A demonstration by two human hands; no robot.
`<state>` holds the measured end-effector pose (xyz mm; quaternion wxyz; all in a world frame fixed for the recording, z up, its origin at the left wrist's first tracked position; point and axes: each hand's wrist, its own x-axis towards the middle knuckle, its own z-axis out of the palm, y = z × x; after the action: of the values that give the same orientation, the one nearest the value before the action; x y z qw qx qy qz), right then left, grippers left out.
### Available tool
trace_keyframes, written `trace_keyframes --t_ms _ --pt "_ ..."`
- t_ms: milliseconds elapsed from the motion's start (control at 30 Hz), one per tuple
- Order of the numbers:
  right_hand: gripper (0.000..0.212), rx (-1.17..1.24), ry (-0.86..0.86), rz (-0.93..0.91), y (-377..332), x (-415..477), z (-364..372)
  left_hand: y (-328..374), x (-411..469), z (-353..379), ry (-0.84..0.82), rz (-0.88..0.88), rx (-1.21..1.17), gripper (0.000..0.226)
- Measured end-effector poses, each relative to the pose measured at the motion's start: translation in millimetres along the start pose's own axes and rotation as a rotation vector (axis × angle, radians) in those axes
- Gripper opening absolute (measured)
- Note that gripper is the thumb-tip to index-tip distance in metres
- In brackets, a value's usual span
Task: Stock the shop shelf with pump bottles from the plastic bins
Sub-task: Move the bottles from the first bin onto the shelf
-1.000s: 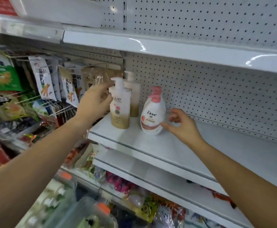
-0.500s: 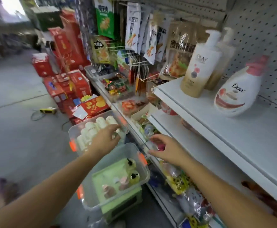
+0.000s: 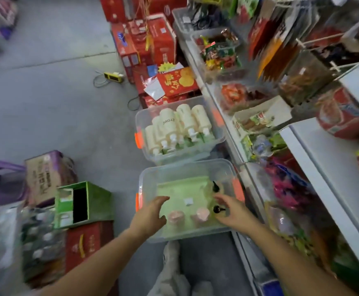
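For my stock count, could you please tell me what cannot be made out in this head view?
All head view.
- Near bin: bottle count; left hand, right hand cover part.
- Pink caps: labels hidden beneath.
- Cream bottles: print blurred.
- Nearer black pump: gripped by right hand or not; blur.
- Shelf: cut by right edge.

Soft, even indoor light, with no hard shadows on the floor (image 3: 56, 92). Motion blur smears the whole frame, worst along the left edge and over goods on the shelf (image 3: 334, 167). Wide-angle distortion bends the shelf's front edge.
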<state>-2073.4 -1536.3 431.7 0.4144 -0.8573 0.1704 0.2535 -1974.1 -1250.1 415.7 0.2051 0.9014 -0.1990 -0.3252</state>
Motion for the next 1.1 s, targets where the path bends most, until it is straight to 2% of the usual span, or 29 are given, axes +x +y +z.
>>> trace_keyframes --t_ms 100,267,467,633,800,967,1100 --pt "0.073 -0.058 -0.072 0.023 21 11 16 -15 4 28 -0.057 -0.058 -0.019 0.078" --pt "0.080 -0.091 -0.096 0.050 47 35 34 -23 21 66 -0.066 -0.135 -0.085 0.091" --pt "0.082 -0.104 -0.142 0.043 62 59 54 -21 40 101 -0.053 -0.192 -0.150 0.092" --pt "0.083 -0.081 -0.151 0.071 71 77 72 -23 53 114 0.009 -0.203 -0.211 0.084" --pt "0.066 -0.090 -0.122 0.054 76 91 87 -33 57 123 0.066 -0.224 -0.280 0.066" --pt "0.052 -0.127 -0.068 -0.002 75 99 92 -39 64 125 0.099 -0.187 -0.320 0.058" --pt "0.059 -0.085 -0.017 0.018 78 95 93 -40 69 124 0.114 -0.164 -0.325 0.059"
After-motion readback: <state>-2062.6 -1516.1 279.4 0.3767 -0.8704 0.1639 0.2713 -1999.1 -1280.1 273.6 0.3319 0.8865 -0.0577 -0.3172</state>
